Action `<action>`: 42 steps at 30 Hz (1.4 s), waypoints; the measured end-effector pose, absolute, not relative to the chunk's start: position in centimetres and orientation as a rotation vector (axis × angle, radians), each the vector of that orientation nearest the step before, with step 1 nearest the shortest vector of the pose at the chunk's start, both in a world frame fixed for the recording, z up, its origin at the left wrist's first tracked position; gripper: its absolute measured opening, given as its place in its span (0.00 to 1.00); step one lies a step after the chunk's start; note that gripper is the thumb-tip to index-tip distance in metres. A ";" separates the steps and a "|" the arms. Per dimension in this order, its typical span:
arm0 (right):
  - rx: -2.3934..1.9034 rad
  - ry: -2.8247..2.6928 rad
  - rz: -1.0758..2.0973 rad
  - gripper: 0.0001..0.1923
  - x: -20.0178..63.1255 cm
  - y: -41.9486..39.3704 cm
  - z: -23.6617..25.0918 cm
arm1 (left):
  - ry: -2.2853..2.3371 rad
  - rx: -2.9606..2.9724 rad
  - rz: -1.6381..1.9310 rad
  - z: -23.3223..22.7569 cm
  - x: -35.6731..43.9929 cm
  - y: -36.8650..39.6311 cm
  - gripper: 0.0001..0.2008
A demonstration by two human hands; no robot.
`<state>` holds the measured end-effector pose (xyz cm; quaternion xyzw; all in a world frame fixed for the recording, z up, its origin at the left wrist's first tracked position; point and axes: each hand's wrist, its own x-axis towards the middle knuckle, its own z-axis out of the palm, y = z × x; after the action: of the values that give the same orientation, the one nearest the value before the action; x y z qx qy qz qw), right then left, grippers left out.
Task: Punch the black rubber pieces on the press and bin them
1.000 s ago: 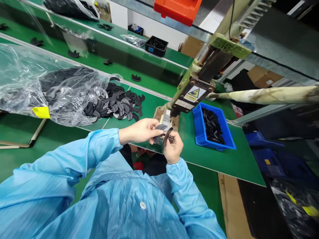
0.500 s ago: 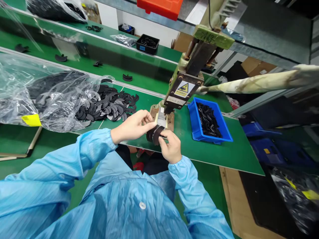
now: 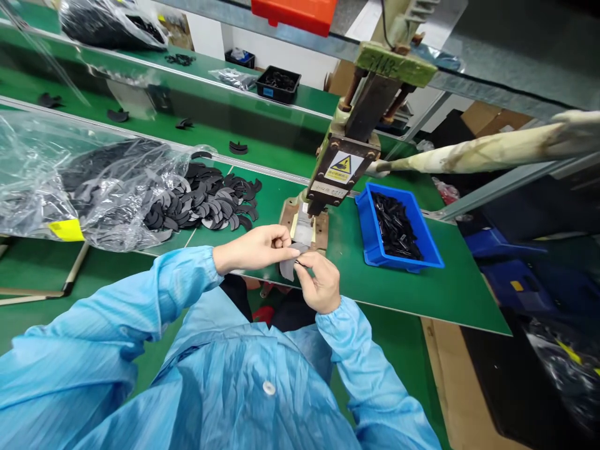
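Now left hand (image 3: 262,245) and right hand (image 3: 319,281) fingers pinching grey flat piece (image 3: 287,269) between them.

1. Green worktop (image 3: 422,294): carries all items.
2. Ahead of the left hand (image 3: 262,245): loose black parts (image 3: 210,200), plastic bag (image 3: 70,175).
3. Beyond the right hand (image 3: 319,281): press (image 3: 342,169), blue bin (image 3: 398,228).

Two hands, left hand (image 3: 255,247) and right hand (image 3: 321,284). One blue bin (image 3: 398,228) beside one press (image 3: 340,169). One black tray (image 3: 277,83) behind the press. One orange box (image 3: 294,12) above it.
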<state>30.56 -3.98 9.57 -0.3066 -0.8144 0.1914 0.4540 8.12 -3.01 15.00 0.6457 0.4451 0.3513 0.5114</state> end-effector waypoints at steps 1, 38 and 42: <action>-0.746 -2.003 0.476 0.06 30.6 -4.0 9.5 | 1.064 1.534 0.865 15.1 8.2 -3.0 0.20; -1.178 -1.794 0.404 0.12 39.9 -1.6 4.2 | 1.712 1.713 0.954 8.3 4.9 11.2 0.05; -1.271 -1.835 0.363 0.14 41.9 -0.5 6.7 | 1.609 2.045 0.907 6.0 4.7 3.2 0.10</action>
<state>41.94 -0.50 6.72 -0.5085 -0.7341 0.1452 0.4260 4.72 3.22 5.99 0.7285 0.5729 0.3229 0.1919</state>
